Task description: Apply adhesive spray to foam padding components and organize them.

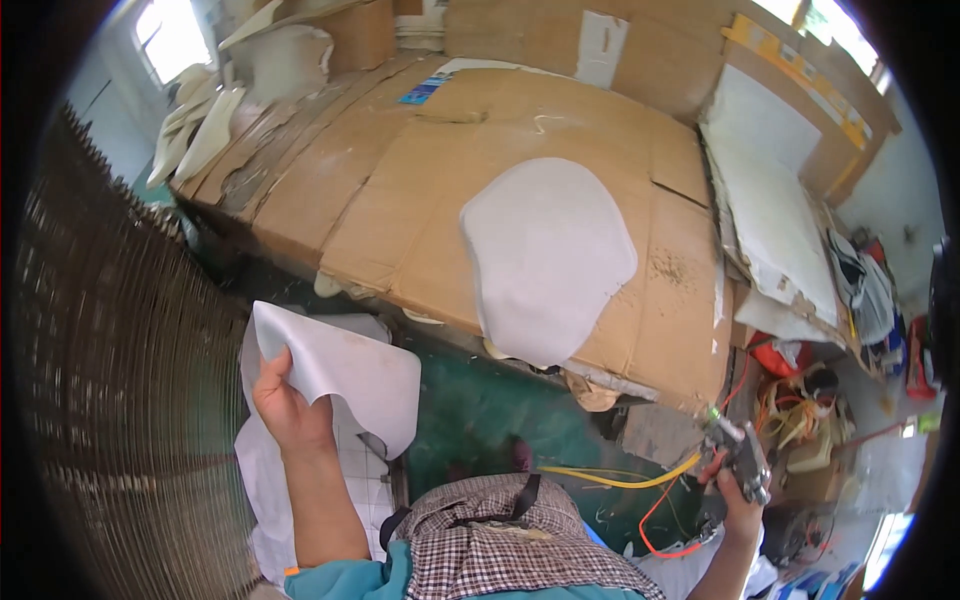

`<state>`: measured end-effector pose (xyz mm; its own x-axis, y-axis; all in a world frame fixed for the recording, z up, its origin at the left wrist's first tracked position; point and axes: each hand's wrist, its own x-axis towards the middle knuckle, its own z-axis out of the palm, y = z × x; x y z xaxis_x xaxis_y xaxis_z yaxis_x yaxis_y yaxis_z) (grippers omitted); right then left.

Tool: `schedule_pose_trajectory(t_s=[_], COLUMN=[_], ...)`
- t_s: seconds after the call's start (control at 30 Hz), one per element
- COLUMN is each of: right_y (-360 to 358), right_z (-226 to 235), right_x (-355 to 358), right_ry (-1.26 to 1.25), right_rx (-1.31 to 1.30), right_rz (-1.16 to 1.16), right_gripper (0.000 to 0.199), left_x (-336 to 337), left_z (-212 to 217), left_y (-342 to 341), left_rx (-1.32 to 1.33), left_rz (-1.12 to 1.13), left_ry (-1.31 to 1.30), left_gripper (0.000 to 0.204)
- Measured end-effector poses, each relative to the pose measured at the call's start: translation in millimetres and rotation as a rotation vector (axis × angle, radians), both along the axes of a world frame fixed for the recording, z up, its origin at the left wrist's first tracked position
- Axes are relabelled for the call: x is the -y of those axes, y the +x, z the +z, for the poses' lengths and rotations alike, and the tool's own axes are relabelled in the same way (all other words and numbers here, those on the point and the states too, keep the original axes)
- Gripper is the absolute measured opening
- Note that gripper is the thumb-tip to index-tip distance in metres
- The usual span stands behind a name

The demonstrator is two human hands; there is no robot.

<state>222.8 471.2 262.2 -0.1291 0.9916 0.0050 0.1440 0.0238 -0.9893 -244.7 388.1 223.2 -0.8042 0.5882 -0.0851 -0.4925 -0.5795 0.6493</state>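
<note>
My left hand [290, 408] is closed on the edge of a pale grey flexible sheet [365, 372], thumb on top, above a stack of similar pale sheets [262, 480]. A corner of the held sheet points up and its far side droops. At the lower right my right hand [738, 500] is wrapped round a metal spray gun [745, 462], whose nozzle end points up and left toward the table's corner. A smooth, pale shield-shaped pad [550, 262] lies on the cardboard-covered table [400, 225], apart from both hands.
Yellow and orange hoses [625, 480] run between my apron and the gun. A tall rack of thin rods [130, 340] stands close on the left. Cardboard panels [660, 60] wall the table's back. More pale shaped pieces [205, 140] sit at the far left; clutter fills the right.
</note>
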Motion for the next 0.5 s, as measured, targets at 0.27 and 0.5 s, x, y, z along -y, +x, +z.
schedule_pose_trajectory(t_s=[0.27, 0.5], right_y=[24, -163], right_z=[-162, -232], right_x=[-271, -230], right_ry=[0.243, 0.064], right_rx=[0.306, 0.424], right_rz=[0.052, 0.723], right_gripper=[0.047, 0.060], left_x=[-17, 19], left_z=[-11, -4], left_y=[32, 68], left_rx=[0.107, 0.150], left_rz=[0.212, 0.380], left_ry=[-0.082, -0.042], left_gripper=[0.051, 0.053])
